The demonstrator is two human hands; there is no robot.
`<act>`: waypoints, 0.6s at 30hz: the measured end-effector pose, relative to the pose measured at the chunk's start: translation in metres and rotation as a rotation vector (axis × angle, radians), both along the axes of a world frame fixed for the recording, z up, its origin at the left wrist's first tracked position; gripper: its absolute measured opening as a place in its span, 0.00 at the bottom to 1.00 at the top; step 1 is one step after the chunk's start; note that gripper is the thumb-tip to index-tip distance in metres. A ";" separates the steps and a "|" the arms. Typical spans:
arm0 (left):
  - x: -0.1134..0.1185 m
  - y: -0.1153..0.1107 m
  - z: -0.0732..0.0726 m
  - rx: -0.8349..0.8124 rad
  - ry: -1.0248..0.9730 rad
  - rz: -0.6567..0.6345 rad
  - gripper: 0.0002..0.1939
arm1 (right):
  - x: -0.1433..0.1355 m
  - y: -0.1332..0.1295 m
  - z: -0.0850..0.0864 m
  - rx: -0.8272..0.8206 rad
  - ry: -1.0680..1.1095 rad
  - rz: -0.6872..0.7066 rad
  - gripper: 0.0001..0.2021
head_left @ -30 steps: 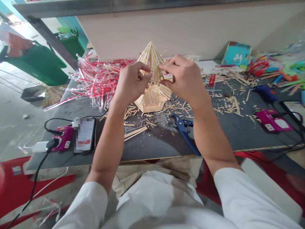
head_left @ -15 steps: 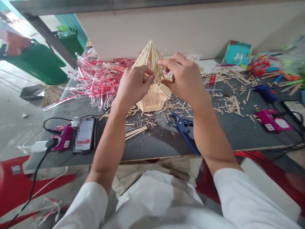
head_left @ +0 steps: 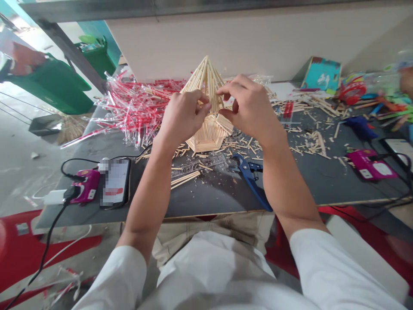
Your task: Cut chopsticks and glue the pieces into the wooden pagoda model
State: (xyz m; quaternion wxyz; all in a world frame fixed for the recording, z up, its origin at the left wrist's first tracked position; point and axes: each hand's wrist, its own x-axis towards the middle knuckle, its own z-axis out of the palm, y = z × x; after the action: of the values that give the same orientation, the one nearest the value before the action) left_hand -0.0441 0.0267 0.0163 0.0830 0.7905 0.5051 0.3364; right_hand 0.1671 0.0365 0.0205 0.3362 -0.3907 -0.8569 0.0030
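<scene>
Just between left grip [head_left: 183, 114] and right grip [head_left: 251, 106], both unclear in closure, stick model [head_left: 213, 97]

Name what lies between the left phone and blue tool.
The head view shows the left forearm, then loose sticks, small scraps and a clear plastic strip before the blue tool.

At left, a phone [head_left: 118, 183] lies beside a magenta socket block [head_left: 89, 184]; 2 green bins [head_left: 53, 88] stand beyond.

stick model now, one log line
stick model: upright; left hand: at its left; right hand: at its right; blue cutter: on table
</scene>
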 end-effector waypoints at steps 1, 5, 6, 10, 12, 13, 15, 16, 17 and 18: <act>0.000 0.000 0.000 -0.001 0.002 0.001 0.10 | 0.000 0.000 0.000 -0.006 0.006 0.004 0.13; 0.001 -0.001 0.000 0.005 0.013 0.003 0.11 | 0.001 0.001 0.000 -0.022 0.002 0.003 0.13; 0.001 -0.002 0.000 0.006 0.013 0.000 0.11 | 0.001 0.001 0.000 -0.021 -0.001 0.001 0.13; 0.001 -0.003 0.001 -0.013 0.009 -0.008 0.11 | 0.001 0.002 -0.002 -0.018 0.001 -0.017 0.15; 0.001 -0.003 0.002 -0.034 0.001 -0.008 0.11 | 0.001 0.003 -0.002 -0.025 0.012 -0.024 0.17; 0.001 -0.003 0.002 -0.042 -0.002 -0.007 0.11 | 0.002 0.004 -0.003 -0.027 0.020 -0.026 0.18; 0.001 -0.003 0.003 -0.045 0.002 -0.006 0.11 | 0.004 0.005 -0.003 -0.029 0.036 -0.018 0.19; 0.001 -0.003 0.003 -0.039 0.007 -0.004 0.10 | 0.005 0.006 -0.004 -0.030 0.041 -0.007 0.19; 0.000 -0.002 0.003 -0.031 0.012 -0.002 0.10 | 0.006 0.007 -0.004 -0.032 0.045 0.008 0.19; 0.000 -0.002 0.003 -0.024 0.014 -0.001 0.10 | 0.007 0.008 -0.005 -0.035 0.050 0.023 0.19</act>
State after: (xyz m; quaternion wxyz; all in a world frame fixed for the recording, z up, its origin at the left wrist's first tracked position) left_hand -0.0440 0.0247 0.0189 0.0893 0.7918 0.5095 0.3248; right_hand 0.1745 0.0446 0.0159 0.3505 -0.3864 -0.8526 0.0318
